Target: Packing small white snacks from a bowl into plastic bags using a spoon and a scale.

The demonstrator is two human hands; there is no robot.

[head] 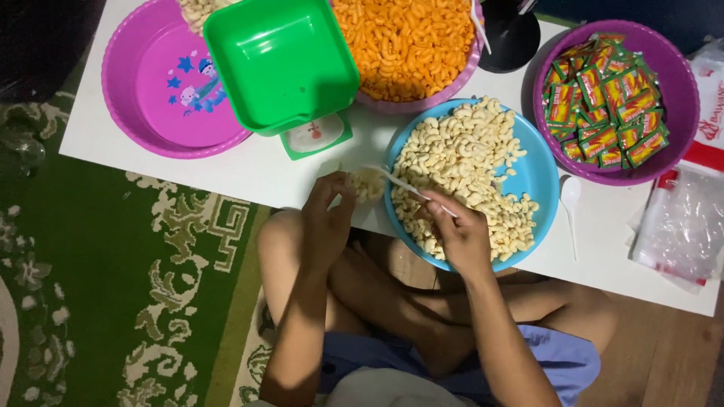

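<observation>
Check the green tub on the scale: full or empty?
Empty. The green tub shows only its bare inner floor; no snacks lie in it.

A home, set up for packing snacks: a person sits cross-legged on a green patterned rug [113, 301] at a low white surface [249, 169] crowded with plastic bowls [151, 98] of snacks, sachets [603, 98], bags [679, 226].

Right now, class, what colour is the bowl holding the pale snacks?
Blue bowl, clearest in the head view.
</observation>
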